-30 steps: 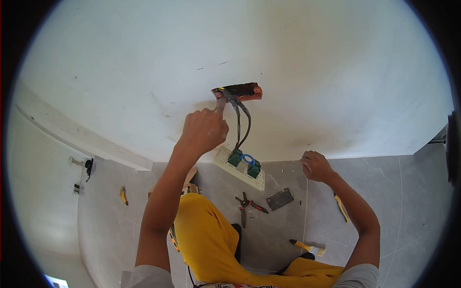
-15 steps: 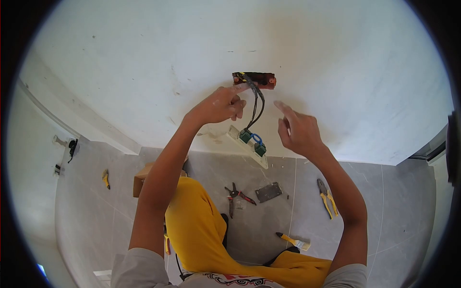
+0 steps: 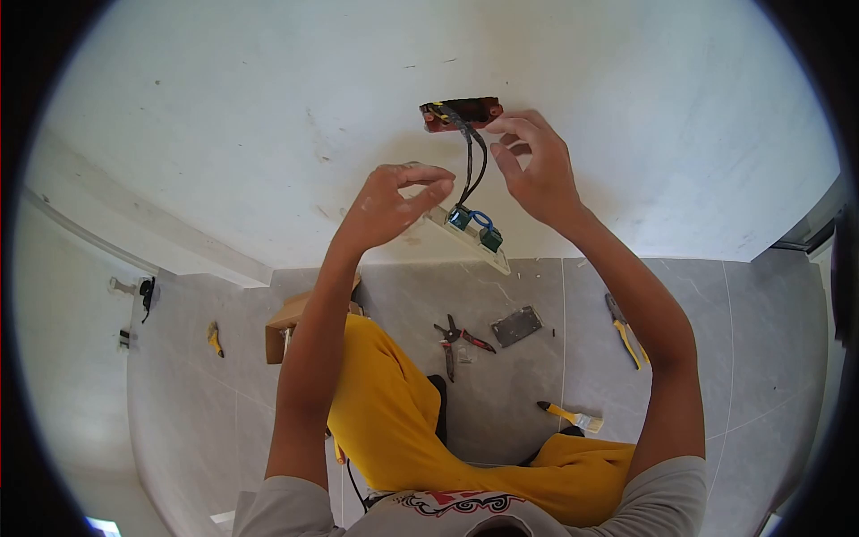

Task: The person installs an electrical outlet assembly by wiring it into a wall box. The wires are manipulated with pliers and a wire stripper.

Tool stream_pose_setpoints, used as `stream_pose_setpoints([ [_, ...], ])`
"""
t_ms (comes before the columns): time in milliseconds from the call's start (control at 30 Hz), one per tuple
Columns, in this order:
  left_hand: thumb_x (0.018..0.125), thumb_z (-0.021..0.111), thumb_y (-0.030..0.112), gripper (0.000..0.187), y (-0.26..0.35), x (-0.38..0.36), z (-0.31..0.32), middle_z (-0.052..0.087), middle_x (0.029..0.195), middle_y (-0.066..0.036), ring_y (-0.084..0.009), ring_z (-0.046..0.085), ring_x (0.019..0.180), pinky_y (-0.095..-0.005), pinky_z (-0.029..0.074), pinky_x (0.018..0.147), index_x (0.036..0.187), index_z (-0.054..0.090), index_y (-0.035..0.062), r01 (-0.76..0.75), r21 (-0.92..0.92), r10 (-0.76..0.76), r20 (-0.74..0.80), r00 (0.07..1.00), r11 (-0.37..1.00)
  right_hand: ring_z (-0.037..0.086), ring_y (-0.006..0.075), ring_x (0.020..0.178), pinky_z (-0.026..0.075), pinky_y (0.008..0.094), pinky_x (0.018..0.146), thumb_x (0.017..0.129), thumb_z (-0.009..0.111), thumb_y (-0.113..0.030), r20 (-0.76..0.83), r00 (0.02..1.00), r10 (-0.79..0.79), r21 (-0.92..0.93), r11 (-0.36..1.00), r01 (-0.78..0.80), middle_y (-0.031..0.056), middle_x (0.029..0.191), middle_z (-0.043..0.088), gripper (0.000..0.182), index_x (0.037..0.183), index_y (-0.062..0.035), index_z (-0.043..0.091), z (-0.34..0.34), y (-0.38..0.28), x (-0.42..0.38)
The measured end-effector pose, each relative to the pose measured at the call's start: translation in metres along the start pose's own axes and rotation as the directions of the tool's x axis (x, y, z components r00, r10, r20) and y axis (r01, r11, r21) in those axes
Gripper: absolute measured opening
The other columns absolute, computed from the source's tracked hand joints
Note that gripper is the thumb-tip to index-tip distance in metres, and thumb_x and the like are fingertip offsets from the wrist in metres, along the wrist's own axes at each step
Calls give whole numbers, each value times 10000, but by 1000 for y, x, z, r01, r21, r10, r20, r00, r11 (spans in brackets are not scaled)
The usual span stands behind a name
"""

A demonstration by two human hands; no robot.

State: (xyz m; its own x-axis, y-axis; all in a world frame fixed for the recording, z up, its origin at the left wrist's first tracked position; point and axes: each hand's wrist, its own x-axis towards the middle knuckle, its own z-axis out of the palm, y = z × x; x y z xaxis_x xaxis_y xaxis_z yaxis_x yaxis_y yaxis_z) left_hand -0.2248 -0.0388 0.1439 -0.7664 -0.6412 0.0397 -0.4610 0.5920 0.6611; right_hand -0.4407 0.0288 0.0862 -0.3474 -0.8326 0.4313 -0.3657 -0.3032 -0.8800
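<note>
Two black wires hang from a reddish-brown recessed box in the wall. They run down to a white socket plate, seen from its back, with green terminal blocks joined by a blue wire loop. My left hand is just left of the wires, its thumb and fingers curved with tips close together; no grip on a wire shows. To the right of the wires, my right hand has its fingers bent and apart, near the box's lower right corner, with nothing seen in it.
Wire strippers, a dark rectangular plate, a paintbrush and yellow-handled pliers lie on the grey tiled floor. A cardboard box sits by my left arm; a small yellow tool lies farther left.
My left hand has drawn down from the box's edge, beside the wires. My right hand has risen toward the box, its pointing finger now bent. The camera view has shifted.
</note>
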Motion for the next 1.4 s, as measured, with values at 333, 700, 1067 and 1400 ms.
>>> stream_pose_setpoints([
  [333, 1007, 438, 521, 591, -15, -15, 111, 541, 1220, -119, -167, 549, 1078, -344, 456, 940, 1421, 354, 107, -152, -882, -348, -328, 878, 447, 537, 193, 909, 488, 339, 833, 758, 761, -118, 547, 570, -614, -332, 466, 820, -20, 904, 636, 88, 844, -100, 760, -3, -15, 6],
  [700, 1014, 339, 539, 536, -28, 2, 91, 596, 832, -41, -103, 584, 649, -238, 502, 548, 1076, 583, 66, -166, -914, -434, -329, 839, 371, 530, 219, 932, 370, 411, 878, 700, 778, -75, 342, 575, -743, -334, 476, 813, -27, 826, 643, 87, 777, -103, 749, 22, -6, 0],
  [1067, 977, 403, 609, 653, -28, -3, 89, 593, 825, -65, -130, 584, 690, -264, 515, 618, 1235, 578, 36, -122, -836, -467, -413, 782, 535, 584, 215, 966, 420, 425, 870, 712, 758, -91, 94, 487, -868, -295, 443, 847, 1, 913, 644, 159, 861, -95, 702, 16, -3, -13],
  [1400, 931, 431, 686, 755, -22, -15, 81, 603, 873, -64, -162, 600, 728, -309, 521, 662, 1244, 558, 10, -39, -972, -469, -147, 871, 233, 558, 199, 1010, 383, 430, 861, 735, 800, -121, 242, 569, -786, -457, 425, 782, -22, 943, 682, 204, 931, -123, 742, 23, 22, -13],
])
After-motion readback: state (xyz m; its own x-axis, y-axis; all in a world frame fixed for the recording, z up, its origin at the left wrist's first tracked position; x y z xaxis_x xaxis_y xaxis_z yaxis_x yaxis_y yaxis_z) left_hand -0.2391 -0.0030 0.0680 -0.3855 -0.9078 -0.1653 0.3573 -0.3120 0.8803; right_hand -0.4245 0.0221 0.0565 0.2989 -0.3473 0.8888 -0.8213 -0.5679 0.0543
